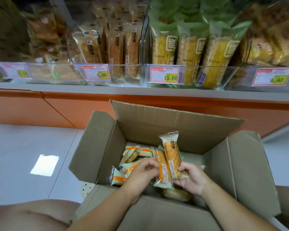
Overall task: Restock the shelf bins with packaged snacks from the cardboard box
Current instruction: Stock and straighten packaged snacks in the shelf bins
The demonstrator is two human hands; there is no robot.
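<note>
An open cardboard box point(157, 130) stands on the floor below the shelf, with several orange-and-white snack packs point(132, 152) lying inside. Over the box, my right hand point(193, 178) grips the lower end of an upright waffle bread pack point(171, 150). My left hand point(143, 172) pinches a second waffle bread pack point(162, 170) that leans against the first. On the shelf above, a clear bin point(132, 70) with a 6.80 tag holds the same waffle bread packs standing upright.
More clear bins line the shelf: green-topped yellow bread packs point(190, 52) behind a 15.60 tag, blurred snack bins at far left and far right. An orange panel point(57, 107) runs under the shelf. My knee point(32, 215) shows at the lower left on the pale tiled floor.
</note>
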